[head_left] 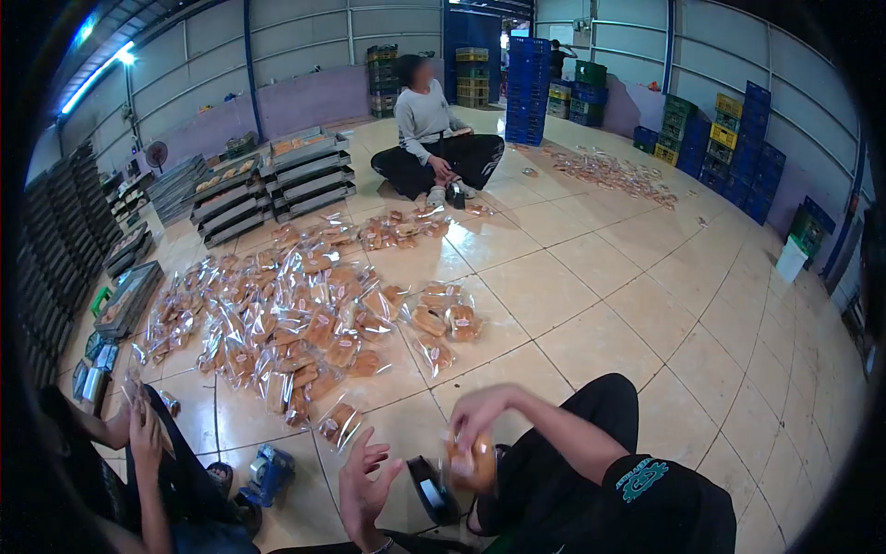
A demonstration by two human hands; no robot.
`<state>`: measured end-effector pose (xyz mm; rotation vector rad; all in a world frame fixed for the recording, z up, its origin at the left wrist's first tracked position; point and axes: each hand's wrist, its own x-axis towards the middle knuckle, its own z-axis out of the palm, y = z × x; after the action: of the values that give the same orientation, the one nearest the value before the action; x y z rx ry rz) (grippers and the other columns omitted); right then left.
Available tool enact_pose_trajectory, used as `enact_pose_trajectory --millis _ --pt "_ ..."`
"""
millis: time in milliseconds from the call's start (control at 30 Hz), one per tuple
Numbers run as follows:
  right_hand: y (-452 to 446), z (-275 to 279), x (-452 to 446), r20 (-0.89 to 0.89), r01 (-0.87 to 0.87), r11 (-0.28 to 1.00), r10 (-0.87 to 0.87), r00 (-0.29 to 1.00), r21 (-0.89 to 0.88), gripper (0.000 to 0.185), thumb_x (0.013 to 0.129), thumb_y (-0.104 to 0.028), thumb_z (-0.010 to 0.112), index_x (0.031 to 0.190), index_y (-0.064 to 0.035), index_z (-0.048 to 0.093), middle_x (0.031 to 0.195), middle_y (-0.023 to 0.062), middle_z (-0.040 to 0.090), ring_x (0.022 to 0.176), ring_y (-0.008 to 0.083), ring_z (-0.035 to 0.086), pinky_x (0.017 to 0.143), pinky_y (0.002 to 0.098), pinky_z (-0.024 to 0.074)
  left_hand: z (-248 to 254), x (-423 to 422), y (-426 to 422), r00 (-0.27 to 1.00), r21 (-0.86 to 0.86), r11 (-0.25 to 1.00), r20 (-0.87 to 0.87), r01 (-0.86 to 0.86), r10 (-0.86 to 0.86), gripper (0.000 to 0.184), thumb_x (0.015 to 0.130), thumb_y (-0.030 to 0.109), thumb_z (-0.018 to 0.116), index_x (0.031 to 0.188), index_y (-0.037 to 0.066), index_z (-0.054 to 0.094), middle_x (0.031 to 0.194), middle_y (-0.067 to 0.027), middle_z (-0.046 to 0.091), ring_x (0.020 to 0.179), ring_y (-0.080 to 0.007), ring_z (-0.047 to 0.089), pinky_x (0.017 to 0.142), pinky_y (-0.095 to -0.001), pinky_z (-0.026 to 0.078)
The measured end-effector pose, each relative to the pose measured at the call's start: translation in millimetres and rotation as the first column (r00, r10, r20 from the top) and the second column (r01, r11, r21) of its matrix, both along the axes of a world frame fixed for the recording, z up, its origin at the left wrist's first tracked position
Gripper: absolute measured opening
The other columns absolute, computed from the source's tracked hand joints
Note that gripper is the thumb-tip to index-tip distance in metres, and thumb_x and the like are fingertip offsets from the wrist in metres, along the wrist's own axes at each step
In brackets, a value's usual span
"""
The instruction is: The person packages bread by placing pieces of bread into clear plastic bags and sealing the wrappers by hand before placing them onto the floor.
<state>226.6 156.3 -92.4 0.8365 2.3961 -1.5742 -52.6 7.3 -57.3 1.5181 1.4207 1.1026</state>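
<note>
Holding golden-brown oblong bread (473,466) in right grip (476,415), beside black dispenser-like object (433,491); spreading empty left grip (366,489) wide. Seemingly mid-handling; next, probably calls for left-side steadying.

Lit coolly from a strip lamp (124,55) at upper left, flaring bluish there. Fairly bright over the tiled floor (591,323), glaring white in one patch beyond the bread pile (305,314); dimmer along the stacked trays (46,268). Bowed strongly toward the edges (black in the corners). Blurred at the right hand (480,411) and its bagged bread (473,464).
</note>
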Motion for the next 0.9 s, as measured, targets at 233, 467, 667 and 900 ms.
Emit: enact_pose_trajectory --millis 233,467,667,900 --pt "55.3 8.0 85.2 -0.589 0.738 0.112 -0.687 -0.427 -0.665 0.024 0.091 -0.021 0.053 0.101 -0.0041 0.067 0.079 0.0043 0.063 0.068 0.0138 0.06 0.064 0.0294 0.0503 -4.9 -6.7 0.5 0.997 0.019 1.0 0.07 -0.02 0.019 0.065 0.083 0.007 0.076 0.141 0.004 0.048 0.108 -0.0159 0.07 0.097 -0.0218 0.068 0.088 -0.034 0.054" --pt "39.5 -37.9 1.4 -0.239 0.914 0.172 -0.967 0.086 -0.367 0.024 0.093 -0.029 0.062 0.102 -0.0073 0.067 0.083 0.0032 0.066 0.075 0.0139 0.063 0.063 0.0298 0.0513 -15.7 8.1 12.8 0.992 0.06 0.998 0.127 0.007 -0.014 0.052 0.086 0.009 0.073 0.133 0.0 0.054 0.1 -0.0147 0.071 0.091 -0.0207 0.068 0.083 -0.033 0.054" --pt "33.8 -105.4 -99.6 0.0 0.626 0.756 -0.638 0.77 -0.191 0.037 0.091 -0.031 0.064 0.121 -0.0073 0.063 0.098 0.0057 0.065 0.08 0.0121 0.064 0.061 0.0298 0.0549 -23.6 2.5 20.7 0.95 0.068 0.985 0.282 -0.159 0.134 0.041 0.088 0.006 0.069 0.126 -0.004 0.056 0.095 -0.0116 0.07 0.086 -0.0169 0.067 0.08 -0.0301 0.054" --pt "107.2 -147.0 -243.2 0.092 0.207 0.789 -0.314 0.945 0.578 0.08 0.074 -0.027 0.077 0.144 -0.0148 0.04 0.148 0.0239 0.034 0.128 0.0466 0.046 0.098 0.0551 0.0481 -43.0 -19.2 22.6 0.587 -0.097 0.81 0.64 -0.578 0.495 0.016 0.097 0.011 0.059 0.11 0.002 0.061 0.086 -0.0063 0.066 0.076 -0.0105 0.063 0.067 -0.0225 0.053"
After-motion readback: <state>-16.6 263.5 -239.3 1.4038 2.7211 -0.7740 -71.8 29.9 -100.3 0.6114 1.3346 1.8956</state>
